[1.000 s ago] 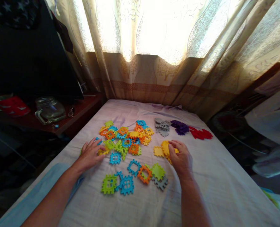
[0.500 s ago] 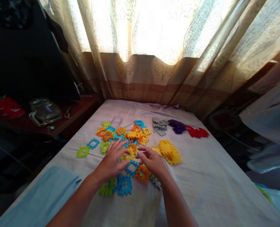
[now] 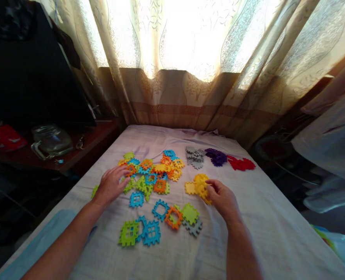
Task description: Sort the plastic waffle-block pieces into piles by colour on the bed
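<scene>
My left hand [image 3: 111, 186] hovers at the left side of a mixed heap of toothed plastic building tiles [image 3: 160, 168], fingers apart and nothing visible in them. Close to its fingertips lie orange tiles [image 3: 131, 170] and lime-green tiles [image 3: 129, 186]. At the yellow pile [image 3: 200, 182], my right hand [image 3: 222, 197] pinches a yellow tile [image 3: 208, 191] between thumb and fingers; the hand partly covers both tile and pile. Nearer to me are blue tiles [image 3: 151, 232], a green window-shaped tile [image 3: 128, 233], an orange ring-like tile [image 3: 174, 217] and a grey tile [image 3: 193, 227].
Sorted grey [image 3: 195, 156], purple [image 3: 216, 156] and red [image 3: 241, 163] piles line the far right of the sheet-covered surface [image 3: 262, 233]. A folded blue cloth [image 3: 44, 249] lies at left. A glass jug [image 3: 51, 140] stands on the side table. Curtains [image 3: 172, 93] hang behind.
Both hands have left the middle of the heap. My right hand moved right to the yellow pile with a yellow tile; my left hand moved left. The view shifted slightly.
</scene>
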`<act>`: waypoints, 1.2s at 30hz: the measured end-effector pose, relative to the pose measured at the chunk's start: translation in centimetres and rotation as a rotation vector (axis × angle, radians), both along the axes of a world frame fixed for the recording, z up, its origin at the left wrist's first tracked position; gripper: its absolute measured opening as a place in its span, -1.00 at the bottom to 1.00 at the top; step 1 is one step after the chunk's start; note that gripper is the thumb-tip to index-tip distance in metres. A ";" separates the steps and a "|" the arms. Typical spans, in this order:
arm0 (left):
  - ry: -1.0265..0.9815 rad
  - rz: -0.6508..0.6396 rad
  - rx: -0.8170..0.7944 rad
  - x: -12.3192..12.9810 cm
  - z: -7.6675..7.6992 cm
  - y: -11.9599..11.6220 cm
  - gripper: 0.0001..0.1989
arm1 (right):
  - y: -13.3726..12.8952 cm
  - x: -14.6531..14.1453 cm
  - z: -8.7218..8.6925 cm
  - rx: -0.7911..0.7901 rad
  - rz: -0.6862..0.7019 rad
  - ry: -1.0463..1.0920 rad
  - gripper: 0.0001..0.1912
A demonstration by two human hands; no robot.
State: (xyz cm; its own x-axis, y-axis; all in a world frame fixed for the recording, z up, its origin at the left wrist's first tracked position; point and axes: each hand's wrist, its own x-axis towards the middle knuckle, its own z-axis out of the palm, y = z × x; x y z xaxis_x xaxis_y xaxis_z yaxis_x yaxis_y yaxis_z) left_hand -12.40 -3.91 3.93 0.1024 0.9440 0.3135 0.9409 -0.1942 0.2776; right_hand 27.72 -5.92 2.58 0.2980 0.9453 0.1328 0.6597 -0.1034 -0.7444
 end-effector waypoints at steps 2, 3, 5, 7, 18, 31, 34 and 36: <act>0.059 0.115 -0.051 -2.6 0.1 1.1 -0.65 | -0.2 0.5 0.2 0.007 0.010 -0.019 -0.71; 0.079 0.168 -0.090 -3.5 0.1 1.7 -0.61 | -0.2 0.5 0.3 0.008 0.015 -0.032 -0.71; 0.110 0.237 -0.163 -4.7 -0.1 2.8 -0.57 | -0.3 0.6 0.5 0.004 0.016 -0.058 -0.70; 0.117 0.278 -0.214 -5.1 -0.3 4.0 -0.55 | -0.3 0.7 0.6 0.007 0.010 -0.081 -0.68; 0.110 0.344 -0.339 -4.1 -0.5 9.7 -0.66 | -0.4 -0.2 1.2 0.072 -0.019 -0.064 -0.57; -0.221 0.207 -0.140 -0.8 0.5 3.2 -0.53 | -0.3 -2.2 1.8 0.130 0.077 0.001 -0.59; -0.330 -0.071 -0.062 5.3 -0.9 -0.9 -0.57 | -0.6 -4.7 2.1 0.048 0.210 0.114 -0.59; -0.354 -0.173 0.003 9.1 -2.0 -3.0 -0.59 | -1.0 -6.5 2.2 -0.018 0.323 0.187 -0.56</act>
